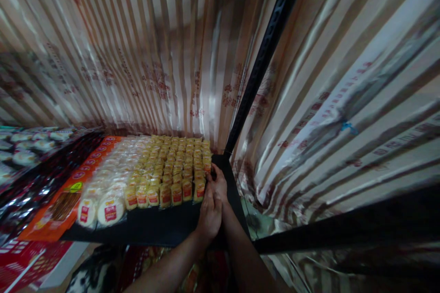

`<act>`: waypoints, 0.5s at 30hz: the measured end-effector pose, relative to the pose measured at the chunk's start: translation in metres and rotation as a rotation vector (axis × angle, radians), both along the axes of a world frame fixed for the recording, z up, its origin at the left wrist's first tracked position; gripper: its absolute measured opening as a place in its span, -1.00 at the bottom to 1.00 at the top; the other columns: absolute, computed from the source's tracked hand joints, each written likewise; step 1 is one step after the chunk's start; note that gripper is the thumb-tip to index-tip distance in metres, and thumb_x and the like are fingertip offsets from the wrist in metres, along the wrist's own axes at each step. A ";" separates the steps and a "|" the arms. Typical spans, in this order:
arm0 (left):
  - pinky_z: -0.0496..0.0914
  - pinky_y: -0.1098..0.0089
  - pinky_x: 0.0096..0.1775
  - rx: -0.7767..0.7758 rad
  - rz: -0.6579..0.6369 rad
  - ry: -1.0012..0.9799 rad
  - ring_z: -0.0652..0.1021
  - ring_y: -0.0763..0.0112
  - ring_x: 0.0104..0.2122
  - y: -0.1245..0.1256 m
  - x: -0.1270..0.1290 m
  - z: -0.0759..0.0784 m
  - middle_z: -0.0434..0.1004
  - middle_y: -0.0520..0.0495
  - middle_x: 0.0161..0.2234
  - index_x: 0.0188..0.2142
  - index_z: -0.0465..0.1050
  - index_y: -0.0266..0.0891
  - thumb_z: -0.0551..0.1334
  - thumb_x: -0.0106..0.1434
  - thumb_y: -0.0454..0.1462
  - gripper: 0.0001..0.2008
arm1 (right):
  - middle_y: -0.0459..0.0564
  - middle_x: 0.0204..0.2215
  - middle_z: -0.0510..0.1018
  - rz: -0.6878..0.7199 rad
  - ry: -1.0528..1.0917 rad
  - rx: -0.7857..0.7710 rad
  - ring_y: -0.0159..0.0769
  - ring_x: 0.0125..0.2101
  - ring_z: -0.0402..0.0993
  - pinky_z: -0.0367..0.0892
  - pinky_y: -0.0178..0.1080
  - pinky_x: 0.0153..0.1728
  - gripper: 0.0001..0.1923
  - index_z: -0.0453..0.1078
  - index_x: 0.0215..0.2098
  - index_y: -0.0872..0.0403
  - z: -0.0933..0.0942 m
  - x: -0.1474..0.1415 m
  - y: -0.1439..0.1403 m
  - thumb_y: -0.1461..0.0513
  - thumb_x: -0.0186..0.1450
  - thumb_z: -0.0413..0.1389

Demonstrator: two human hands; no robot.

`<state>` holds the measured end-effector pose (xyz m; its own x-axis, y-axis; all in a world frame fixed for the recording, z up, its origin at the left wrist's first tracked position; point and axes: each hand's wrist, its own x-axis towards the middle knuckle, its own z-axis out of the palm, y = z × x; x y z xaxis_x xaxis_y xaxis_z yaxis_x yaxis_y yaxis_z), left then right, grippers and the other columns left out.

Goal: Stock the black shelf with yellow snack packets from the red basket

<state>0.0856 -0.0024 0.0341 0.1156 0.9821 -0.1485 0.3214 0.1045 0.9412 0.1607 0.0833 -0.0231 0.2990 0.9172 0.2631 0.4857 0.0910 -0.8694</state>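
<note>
Small yellow wrapped snack packs [175, 165] stand in close rows at the right end of a dark shelf. My left hand [209, 210] lies along the right side of the front packs, its fingers stretched out. Just beyond it, my right hand [219, 186] touches the outermost row farther back; its fingers are bent a little and partly hidden. I see nothing held in either hand. To the left of the yellow packs are rows of round white wrapped pastries [110, 210] with red labels.
An orange snack bag [65, 201] and dark shiny packets lie farther left on the shelf [154, 226]. A black metal post [264, 59] rises at the back right corner. Striped plastic sheeting [165, 46] hangs behind. Below left is a red basket [30, 261].
</note>
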 end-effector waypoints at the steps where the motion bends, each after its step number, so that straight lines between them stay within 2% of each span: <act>1: -0.10 0.36 0.23 0.001 -0.005 0.007 0.01 0.36 0.24 -0.001 0.001 0.002 0.02 -0.21 0.23 0.19 0.04 -0.42 -0.08 0.23 -0.30 -0.47 | 0.06 -0.12 0.44 0.006 0.013 0.005 -0.22 -0.11 0.36 0.25 -0.14 -0.02 -0.56 0.30 0.00 0.09 0.000 0.001 0.000 0.16 0.16 -0.01; 6: -0.05 0.36 0.22 -0.027 0.005 0.006 0.07 0.34 0.23 -0.014 0.003 0.001 0.02 -0.24 0.23 0.18 0.05 -0.43 -0.02 0.20 -0.33 -0.46 | 0.05 -0.12 0.44 0.015 0.073 0.029 -0.23 -0.12 0.38 0.30 -0.15 -0.06 -0.55 0.29 0.02 0.07 -0.004 0.002 -0.001 0.15 0.16 0.01; 9: 0.01 0.30 0.21 0.028 0.026 -0.035 0.14 0.25 0.20 -0.031 -0.003 0.002 0.10 -0.26 0.20 0.13 0.18 -0.39 0.08 0.13 -0.34 -0.46 | 0.11 -0.10 0.43 -0.029 0.107 0.023 -0.21 -0.12 0.39 0.33 -0.16 -0.10 -0.51 0.28 0.03 0.12 -0.008 0.002 0.000 0.11 0.16 0.02; 12: 0.12 0.21 0.17 0.200 0.020 -0.170 0.23 0.19 0.15 -0.059 -0.016 0.015 0.23 -0.18 0.14 -0.03 0.38 -0.23 0.10 0.17 -0.28 -0.64 | 0.18 -0.08 0.41 -0.054 0.096 0.014 -0.18 -0.11 0.37 0.33 -0.14 -0.11 -0.46 0.28 0.03 0.18 -0.013 0.003 0.000 0.08 0.14 0.03; 15: 0.26 0.27 0.07 0.314 -0.102 -0.353 0.32 0.25 0.08 -0.105 -0.033 0.027 0.27 -0.12 0.10 -0.11 0.41 -0.13 0.02 0.27 -0.22 -0.73 | 0.17 -0.05 0.40 -0.048 0.070 0.018 -0.18 -0.08 0.35 0.31 -0.12 -0.07 -0.45 0.27 0.05 0.17 -0.011 0.002 -0.002 0.08 0.14 0.03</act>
<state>0.0522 -0.1072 0.0616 0.2037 0.9543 0.2186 -0.0298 -0.2172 0.9757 0.1632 0.0818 -0.0342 0.3609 0.8966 0.2564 0.4284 0.0848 -0.8996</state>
